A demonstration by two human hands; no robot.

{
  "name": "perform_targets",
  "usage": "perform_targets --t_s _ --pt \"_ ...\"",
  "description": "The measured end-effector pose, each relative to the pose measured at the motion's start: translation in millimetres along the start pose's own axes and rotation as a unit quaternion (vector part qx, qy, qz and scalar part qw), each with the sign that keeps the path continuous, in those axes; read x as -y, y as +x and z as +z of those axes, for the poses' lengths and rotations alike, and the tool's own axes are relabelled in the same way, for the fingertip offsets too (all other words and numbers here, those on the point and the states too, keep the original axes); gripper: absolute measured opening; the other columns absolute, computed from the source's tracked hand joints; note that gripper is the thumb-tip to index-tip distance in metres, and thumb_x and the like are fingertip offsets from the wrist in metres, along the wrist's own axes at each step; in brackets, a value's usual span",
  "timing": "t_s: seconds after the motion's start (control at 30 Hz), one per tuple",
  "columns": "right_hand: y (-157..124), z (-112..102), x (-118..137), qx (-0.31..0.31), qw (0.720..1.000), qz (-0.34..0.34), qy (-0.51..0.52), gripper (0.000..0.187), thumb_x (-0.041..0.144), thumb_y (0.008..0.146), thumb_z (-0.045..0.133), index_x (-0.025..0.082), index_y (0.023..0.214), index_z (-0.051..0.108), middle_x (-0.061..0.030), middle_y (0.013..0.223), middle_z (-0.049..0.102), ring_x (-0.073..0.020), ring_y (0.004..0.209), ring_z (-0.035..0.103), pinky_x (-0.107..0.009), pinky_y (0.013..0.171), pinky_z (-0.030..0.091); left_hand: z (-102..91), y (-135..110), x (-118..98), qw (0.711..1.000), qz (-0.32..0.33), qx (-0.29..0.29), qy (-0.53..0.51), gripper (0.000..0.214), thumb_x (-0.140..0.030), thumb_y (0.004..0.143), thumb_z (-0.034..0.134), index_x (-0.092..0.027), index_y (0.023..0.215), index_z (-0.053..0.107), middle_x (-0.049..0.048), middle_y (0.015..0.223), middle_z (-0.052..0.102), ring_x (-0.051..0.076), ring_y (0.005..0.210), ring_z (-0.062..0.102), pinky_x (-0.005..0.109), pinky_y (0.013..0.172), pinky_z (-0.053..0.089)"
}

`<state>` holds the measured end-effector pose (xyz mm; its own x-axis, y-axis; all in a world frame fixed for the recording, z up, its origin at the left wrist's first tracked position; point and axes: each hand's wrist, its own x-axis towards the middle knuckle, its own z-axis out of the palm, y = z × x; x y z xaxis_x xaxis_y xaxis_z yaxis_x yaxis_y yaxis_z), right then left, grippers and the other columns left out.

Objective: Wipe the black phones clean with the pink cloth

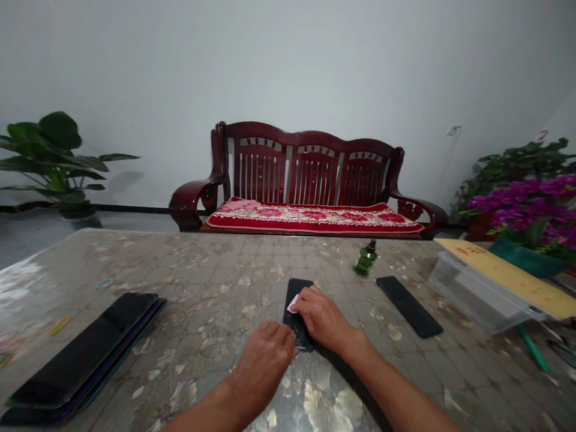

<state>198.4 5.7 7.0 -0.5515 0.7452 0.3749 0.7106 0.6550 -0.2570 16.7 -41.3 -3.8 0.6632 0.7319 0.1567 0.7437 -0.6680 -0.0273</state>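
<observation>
A black smartphone [294, 290] lies flat on the table in front of me, partly covered by both hands. My left hand [270, 354] has its fingers curled at the phone's lower left edge and grips it there. Between the closed fingers of my right hand [320, 315] is a small pale pink cloth [293, 303], touching the phone's screen. Another dark phone [409, 306] lies to the right. Behind it stands a small green spray bottle [365, 258] with a black top. On the left is a stack of several phones [90, 348].
A clear plastic box [477, 294] under a yellow board [508, 273] stands at the right, near a green-handled tool [533, 348] and purple flowers [531, 207]. Rubber bands [59, 325] lie at the left. Beyond the patterned table [211, 258] is a wooden bench [312, 171].
</observation>
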Motion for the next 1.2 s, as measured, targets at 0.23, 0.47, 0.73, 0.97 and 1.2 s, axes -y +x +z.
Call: perform_targets --t_s 0.23,0.47,0.73,0.97,1.2 --pt "8 2 -7 0.000 1.000 -0.012 -0.001 0.026 0.003 0.091 0.058 0.021 0.100 0.075 -0.0048 0.092 0.067 -0.0193 0.091 0.056 -0.028 0.080 0.047 2.1 1 -1 0.999 -0.009 -0.031 -0.001 0.006 -0.019 0.092 0.066 -0.016 0.093 0.071 0.0061 0.086 0.071 0.026 0.083 0.066 0.038 0.075 0.051" --pt "7 5 -9 -0.016 1.000 0.004 -0.024 0.023 0.007 0.095 0.055 0.021 0.101 0.072 -0.0047 0.093 0.065 -0.0190 0.091 0.055 -0.028 0.081 0.046 -1.7 5 3 1.000 -0.009 -0.025 -0.005 0.009 -0.024 0.092 0.066 -0.017 0.089 0.070 0.0054 0.085 0.071 0.025 0.082 0.066 0.037 0.074 0.049" --pt "-12 -2 6 0.015 0.999 -0.029 -0.031 0.022 0.006 0.093 0.053 0.020 0.099 0.069 -0.0051 0.091 0.063 -0.0197 0.088 0.052 -0.029 0.077 0.043 -0.6 3 6 0.999 -0.004 -0.028 -0.016 0.011 -0.025 0.094 0.065 -0.018 0.087 0.070 0.0043 0.085 0.071 0.024 0.083 0.065 0.035 0.075 0.048" --pt "-6 1 -1 -0.024 0.999 0.018 -0.031 0.025 0.004 0.094 0.051 0.020 0.098 0.070 -0.0056 0.094 0.065 -0.0203 0.090 0.053 -0.029 0.080 0.044 4.0 0 10 0.999 0.036 -0.014 -0.013 0.010 -0.015 0.095 0.059 -0.017 0.091 0.068 0.0046 0.090 0.071 0.022 0.085 0.066 0.033 0.077 0.050" --pt "-17 -5 7 0.006 0.999 -0.029 -0.015 0.026 0.005 0.092 0.049 0.020 0.099 0.069 -0.0059 0.090 0.063 -0.0203 0.088 0.053 -0.030 0.079 0.044 9.9 -4 12 0.998 0.051 -0.022 -0.022 0.016 -0.006 0.094 0.054 -0.016 0.094 0.067 0.0058 0.094 0.070 0.022 0.085 0.066 0.035 0.078 0.052"
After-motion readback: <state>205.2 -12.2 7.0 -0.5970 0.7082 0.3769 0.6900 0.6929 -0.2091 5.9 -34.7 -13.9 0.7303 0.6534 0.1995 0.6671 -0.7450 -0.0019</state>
